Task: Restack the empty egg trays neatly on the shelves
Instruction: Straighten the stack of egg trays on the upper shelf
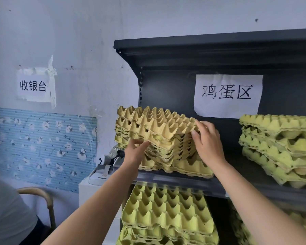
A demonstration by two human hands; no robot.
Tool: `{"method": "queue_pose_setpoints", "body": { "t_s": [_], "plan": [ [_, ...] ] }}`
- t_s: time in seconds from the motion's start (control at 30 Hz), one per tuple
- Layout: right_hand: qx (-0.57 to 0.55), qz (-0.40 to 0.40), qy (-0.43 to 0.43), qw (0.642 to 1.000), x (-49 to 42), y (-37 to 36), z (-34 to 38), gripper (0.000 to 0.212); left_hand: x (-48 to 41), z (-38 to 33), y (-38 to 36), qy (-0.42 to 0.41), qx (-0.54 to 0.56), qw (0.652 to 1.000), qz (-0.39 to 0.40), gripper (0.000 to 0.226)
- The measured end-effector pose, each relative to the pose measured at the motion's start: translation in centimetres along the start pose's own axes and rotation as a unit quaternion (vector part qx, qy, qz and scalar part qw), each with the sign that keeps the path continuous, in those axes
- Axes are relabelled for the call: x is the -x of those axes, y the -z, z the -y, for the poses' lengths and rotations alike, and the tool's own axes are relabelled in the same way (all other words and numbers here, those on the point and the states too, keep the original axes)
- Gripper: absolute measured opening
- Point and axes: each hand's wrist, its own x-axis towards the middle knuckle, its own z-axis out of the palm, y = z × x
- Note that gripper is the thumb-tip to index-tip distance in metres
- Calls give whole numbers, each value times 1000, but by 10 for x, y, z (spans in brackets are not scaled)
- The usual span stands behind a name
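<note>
left hand (136,150) pinches front-left edge of top egg tray (159,123), tray tilted atop tan stack (168,156) at left end of upper shelf (184,181). lower stack (166,209) on level beneath. right hand (208,144) grips tray's right corner, fingers curled over rim. greenish stack (281,147) far right, same shelf, apart from tan stack.

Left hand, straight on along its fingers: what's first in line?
The tan tray stack: the left hand holds its front corner, fingertips under the top trays, so likely no free travel.
</note>
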Motion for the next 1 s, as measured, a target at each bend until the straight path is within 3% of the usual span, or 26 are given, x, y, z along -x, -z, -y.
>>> {"method": "queue_pose_setpoints", "body": {
  "t_s": [0.13, 0.23, 0.37, 0.53, 0.67, 0.8, 0.87, 1.0],
  "plan": [
    [-17, 6, 63, 998, -4, 19, 47, 50, -14, -7, 11, -99, -69, 991, -61, 27],
    [117, 76, 110, 984, -11, 25, 79, 52, -30, -21, 22, -174, -183, 963, -96, 42],
    [244, 120, 158, 949, -25, 4, 122, 66, -64, -38, 45, -259, -376, 888, -63, 57],
    [316, 167, 111, 927, -42, -36, 152, 88, -105, -52, 67, -330, -537, 776, 19, 83],
    [353, 178, 63, 916, -46, -54, 158, 94, -132, -54, 75, -407, -582, 699, 83, 84],
    [374, 173, 63, 909, -40, -64, 159, 94, -144, -51, 82, -449, -556, 686, 140, 77],
    [372, 167, 62, 911, -37, -68, 161, 92, -146, -46, 88, -453, -558, 678, 154, 100],
    [383, 149, 64, 909, -34, -68, 163, 83, -148, -34, 89, -498, -603, 618, 88, 99]
  ]
}}
